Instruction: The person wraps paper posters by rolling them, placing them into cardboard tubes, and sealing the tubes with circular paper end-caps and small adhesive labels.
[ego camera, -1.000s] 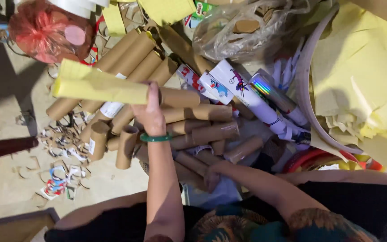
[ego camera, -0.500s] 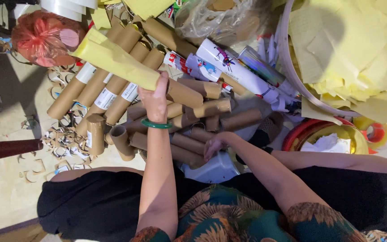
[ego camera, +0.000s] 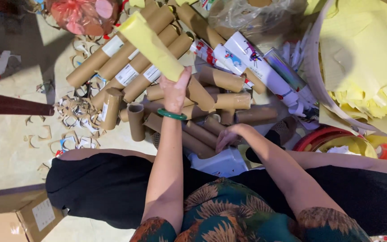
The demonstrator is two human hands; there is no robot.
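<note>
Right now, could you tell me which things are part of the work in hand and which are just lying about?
In hand:
- yellow-wrapped tube, held by the left hand
- brown cardboard tubes, under the right hand

Lying about:
- yellow paper sheets
- paper scraps
- red bag
- cardboard box

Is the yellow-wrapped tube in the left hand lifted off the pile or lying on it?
Lifted. The left hand grips the yellow-wrapped tube at its lower end, and it slants up-left above the brown cardboard tubes.
</note>
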